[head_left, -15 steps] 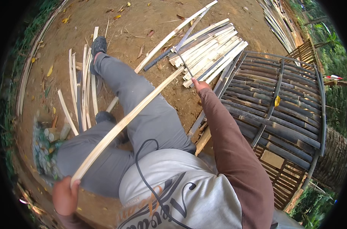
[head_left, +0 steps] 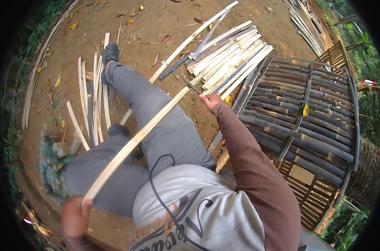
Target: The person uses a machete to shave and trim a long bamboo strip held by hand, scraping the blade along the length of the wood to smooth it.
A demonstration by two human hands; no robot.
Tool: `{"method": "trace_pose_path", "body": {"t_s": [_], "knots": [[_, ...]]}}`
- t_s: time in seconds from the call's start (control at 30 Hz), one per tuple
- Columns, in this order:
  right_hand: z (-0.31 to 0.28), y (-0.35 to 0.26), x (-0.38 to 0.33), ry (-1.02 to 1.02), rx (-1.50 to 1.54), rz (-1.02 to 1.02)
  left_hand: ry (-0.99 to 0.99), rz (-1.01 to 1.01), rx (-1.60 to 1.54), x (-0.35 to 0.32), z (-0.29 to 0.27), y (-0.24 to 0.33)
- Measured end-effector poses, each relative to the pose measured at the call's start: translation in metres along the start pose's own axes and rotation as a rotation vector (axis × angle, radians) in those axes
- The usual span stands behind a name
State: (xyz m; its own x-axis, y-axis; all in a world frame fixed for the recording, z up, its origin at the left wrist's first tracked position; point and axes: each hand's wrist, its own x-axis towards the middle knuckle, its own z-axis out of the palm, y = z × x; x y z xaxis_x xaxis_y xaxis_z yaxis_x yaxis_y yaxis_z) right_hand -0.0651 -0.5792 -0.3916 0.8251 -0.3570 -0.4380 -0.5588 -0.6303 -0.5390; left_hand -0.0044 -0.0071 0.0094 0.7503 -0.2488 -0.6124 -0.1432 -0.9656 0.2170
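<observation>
A long pale bamboo strip runs slantwise across my lap. Its near end is gripped by my left hand, thumb pressed on the strip, at the lower left. Beyond my knee, my right hand is closed around the handle of a long, thin, dark-bladed knife. The blade crosses the strip near its far end and appears to touch it. My right fingers hide most of the handle. Just past the knife lies a stack of split bamboo strips on the ground.
To my right stands a dark bamboo slatted bench. More loose strips lie by my outstretched leg. A bag of clear bottles sits at the left. A black cord hangs over my shirt. Another strip pile lies far right.
My right hand has drawn slightly left and toward me. The knife blade has swung left and now lies more squarely across the strip. My left hand keeps its hold.
</observation>
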Motion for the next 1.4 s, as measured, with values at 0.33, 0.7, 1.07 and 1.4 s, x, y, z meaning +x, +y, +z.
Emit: {"method": "trace_pose_path", "body": {"t_s": [0.33,0.7,1.07,1.4], "knots": [[-0.004,0.155,0.038,0.324,0.389,0.581,-0.013,-0.055,-0.047,-0.021,0.011,-0.048],[-0.008,-0.025,-0.066,-0.031,-0.028,-0.154,-0.049,-0.025,-0.111,-0.013,0.011,-0.05],[-0.036,0.139,0.07,0.456,1.078,0.734,0.049,-0.058,-0.04,-0.038,0.02,-0.078],[-0.117,-0.127,-0.038,0.064,1.078,0.094,0.458,0.223,-0.375,0.052,-0.039,0.021]]}}
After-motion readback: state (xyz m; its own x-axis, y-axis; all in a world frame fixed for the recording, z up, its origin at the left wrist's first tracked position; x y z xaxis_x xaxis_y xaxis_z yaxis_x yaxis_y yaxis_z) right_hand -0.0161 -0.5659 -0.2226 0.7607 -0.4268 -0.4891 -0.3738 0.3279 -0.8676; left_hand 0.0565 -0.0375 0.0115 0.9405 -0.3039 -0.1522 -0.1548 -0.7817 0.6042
